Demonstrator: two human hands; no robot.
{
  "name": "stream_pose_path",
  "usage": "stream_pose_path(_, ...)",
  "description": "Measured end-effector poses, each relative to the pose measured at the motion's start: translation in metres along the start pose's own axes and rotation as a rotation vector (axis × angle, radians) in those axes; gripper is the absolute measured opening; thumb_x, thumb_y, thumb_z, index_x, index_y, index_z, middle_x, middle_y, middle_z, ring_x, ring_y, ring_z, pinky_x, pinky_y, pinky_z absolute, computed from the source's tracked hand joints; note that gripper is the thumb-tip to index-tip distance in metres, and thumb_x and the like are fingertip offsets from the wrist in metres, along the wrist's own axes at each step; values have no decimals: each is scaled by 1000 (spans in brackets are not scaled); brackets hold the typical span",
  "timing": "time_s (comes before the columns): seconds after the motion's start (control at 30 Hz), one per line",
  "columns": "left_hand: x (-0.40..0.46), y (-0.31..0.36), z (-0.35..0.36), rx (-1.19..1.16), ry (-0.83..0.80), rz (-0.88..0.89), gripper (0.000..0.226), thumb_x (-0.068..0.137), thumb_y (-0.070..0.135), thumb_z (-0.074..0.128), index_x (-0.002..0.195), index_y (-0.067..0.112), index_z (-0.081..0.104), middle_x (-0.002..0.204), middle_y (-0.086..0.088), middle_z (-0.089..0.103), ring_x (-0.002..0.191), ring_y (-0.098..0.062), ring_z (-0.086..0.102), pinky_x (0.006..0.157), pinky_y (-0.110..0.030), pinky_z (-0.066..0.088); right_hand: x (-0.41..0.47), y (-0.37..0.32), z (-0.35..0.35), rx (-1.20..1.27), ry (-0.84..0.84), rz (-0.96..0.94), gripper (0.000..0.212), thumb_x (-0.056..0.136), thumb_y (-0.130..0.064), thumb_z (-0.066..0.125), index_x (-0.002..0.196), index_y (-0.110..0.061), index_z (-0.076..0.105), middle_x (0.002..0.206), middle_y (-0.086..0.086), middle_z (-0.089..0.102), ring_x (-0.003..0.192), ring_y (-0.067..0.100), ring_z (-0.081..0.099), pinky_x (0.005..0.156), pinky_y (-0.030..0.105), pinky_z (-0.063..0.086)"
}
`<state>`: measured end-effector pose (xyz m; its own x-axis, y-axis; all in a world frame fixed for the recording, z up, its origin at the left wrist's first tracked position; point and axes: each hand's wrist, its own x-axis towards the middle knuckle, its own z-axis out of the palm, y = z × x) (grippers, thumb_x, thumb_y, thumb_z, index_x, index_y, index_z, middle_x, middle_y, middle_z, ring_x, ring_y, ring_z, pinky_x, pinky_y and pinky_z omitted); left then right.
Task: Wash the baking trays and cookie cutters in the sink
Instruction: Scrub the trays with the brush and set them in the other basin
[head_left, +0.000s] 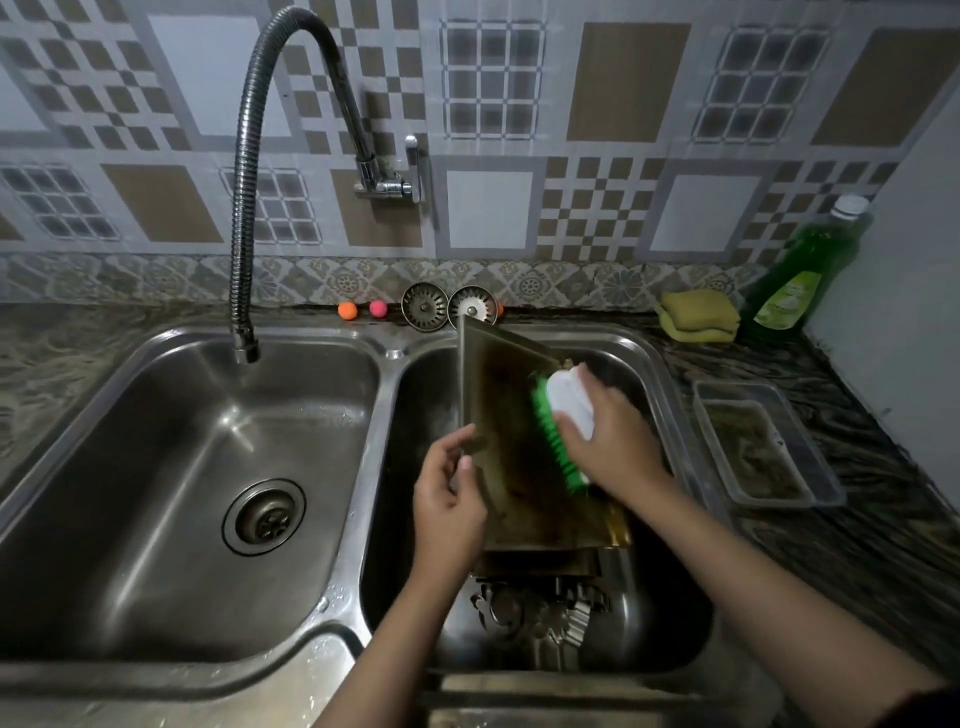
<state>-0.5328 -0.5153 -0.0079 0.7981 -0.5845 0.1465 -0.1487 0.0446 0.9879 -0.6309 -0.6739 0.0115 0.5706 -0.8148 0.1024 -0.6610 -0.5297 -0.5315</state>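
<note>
A stained metal baking tray (511, 415) stands tilted in the right basin (670, 597) of the steel sink, its far corner above the rim. My left hand (449, 499) grips the tray's left edge. My right hand (605, 436) holds a white scrub brush (566, 410) with green bristles pressed against the tray's face. Several metal cookie cutters (540, 616) lie on the basin floor below the tray, partly hidden by it and by my left forearm.
The left basin (171, 467) holds only its drain, under a flexible steel tap (244, 208). Two sink strainers (449, 306) and small coloured balls lean at the back. On the right counter sit a clear plastic container (763, 441), yellow sponges (698, 317) and a green soap bottle (802, 270).
</note>
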Motion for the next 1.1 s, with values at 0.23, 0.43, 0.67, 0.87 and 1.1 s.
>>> stream_pose_path(0.23,4,5,0,-41,114,-38,26,93,10,45,112,23,57,111,-2,64,101,-11,61,88,-27,49,-52,-50,17,110,-21,-225,72,81,-56,50,147,-40,24,128,-5,50,111,25,55,85,41,50)
stream_pose_path(0.43,-6,7,1,-39,124,-11,29,96,2,43,116,18,57,108,-3,64,87,-8,59,79,-18,47,-21,-39,12,110,69,-25,69,85,-50,58,146,-35,30,120,5,54,106,28,57,76,33,45)
stream_pose_path(0.67,-5,6,-9,-51,202,-53,30,96,4,43,113,25,57,116,0,63,105,-12,60,94,-30,48,-29,-38,14,144,44,-70,68,85,-47,61,145,-34,33,120,6,56,108,28,57,81,36,49)
stream_pose_path(0.87,-13,10,5,-110,211,-82,27,96,4,45,112,23,55,104,-7,64,89,-10,62,77,-24,50,-51,-69,24,294,64,-175,69,79,-46,65,142,-37,39,123,-2,57,108,19,57,85,35,49)
stream_pose_path(1.1,-14,13,3,-135,217,-37,27,96,3,44,114,21,52,98,-9,61,77,-6,60,69,-18,50,-44,-56,21,305,131,-49,67,83,-42,65,144,-33,38,118,1,56,107,17,56,81,28,45)
